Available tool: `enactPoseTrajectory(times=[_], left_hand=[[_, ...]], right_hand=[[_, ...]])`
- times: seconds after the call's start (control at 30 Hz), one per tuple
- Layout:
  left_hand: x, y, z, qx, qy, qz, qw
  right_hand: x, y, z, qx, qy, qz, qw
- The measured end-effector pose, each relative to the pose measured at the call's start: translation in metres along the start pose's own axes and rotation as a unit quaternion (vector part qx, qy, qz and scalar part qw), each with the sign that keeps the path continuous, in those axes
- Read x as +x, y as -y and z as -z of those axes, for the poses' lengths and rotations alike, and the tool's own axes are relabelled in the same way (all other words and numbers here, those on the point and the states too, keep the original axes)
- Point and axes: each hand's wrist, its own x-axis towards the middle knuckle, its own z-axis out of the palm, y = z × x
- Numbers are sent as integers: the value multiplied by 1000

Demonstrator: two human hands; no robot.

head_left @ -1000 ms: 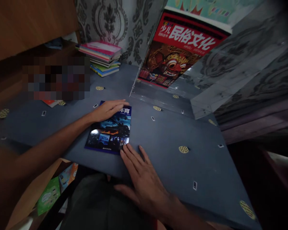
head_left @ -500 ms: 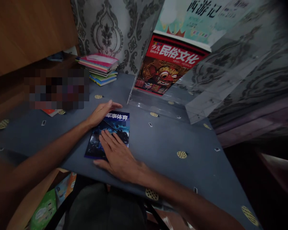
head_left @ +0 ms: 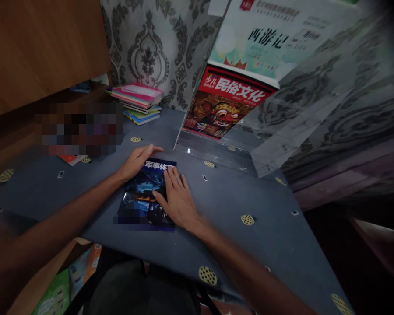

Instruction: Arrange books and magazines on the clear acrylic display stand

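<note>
A dark blue book (head_left: pixel 141 188) with white Chinese characters along its top lies face up on the table in front of me. My left hand (head_left: pixel 140 161) rests at its upper left corner, fingers stretched out to the right and not gripping. Laid flat on the cover's right side is my right hand (head_left: pixel 179 192), fingers extended and thumb spread toward the middle of the cover. It hides part of the title and the right edge. A small blurred patch covers the book's lower left corner.
A clear acrylic stand (head_left: pixel 213 151) holds a red book (head_left: pixel 225 103) with a mask picture and a pale green book (head_left: pixel 262 41) above it. Several books are stacked in a pile (head_left: pixel 138 103) by the wall. A box with books (head_left: pixel 57 288) stands below the table edge.
My right hand has slid up and right across the cover, from its lower middle to its right edge. My left hand stays at the upper left corner. The view has tilted slightly up.
</note>
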Motion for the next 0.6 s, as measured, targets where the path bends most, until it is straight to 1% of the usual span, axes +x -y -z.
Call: enactPoseTrajectory(times=[0.1, 0.13, 0.17, 0.2, 0.27, 0.33, 0.4, 0.5, 0.6], left_hand=[[-15, -6, 11, 118, -78, 8, 990], [-22, -7, 15, 133, -97, 20, 986], [-31, -9, 18, 126, -108, 38, 985], [-39, -10, 20, 98, -116, 63, 986], [-54, -16, 21, -1, -134, 122, 983], [-63, -25, 19, -111, -167, 183, 962], [-65, -34, 17, -191, -207, 234, 930], [-58, -47, 21, -257, -242, 285, 891], [-52, -55, 28, -288, -248, 320, 868]], right_hand=[[-1, 4, 1, -22, 8, -12, 1000], [-1, 4, 1, -25, 7, -15, 1000], [-2, 4, 0, -26, 5, -16, 1000], [-2, 4, -1, -24, -1, -16, 1000], [-2, 2, -3, -14, -17, -11, 1000], [-2, 1, -6, 2, -30, -4, 1000], [-2, 1, -6, 17, -33, -1, 999], [-3, 4, -2, 28, -18, -8, 999], [-6, 7, 4, 37, 4, -19, 999]])
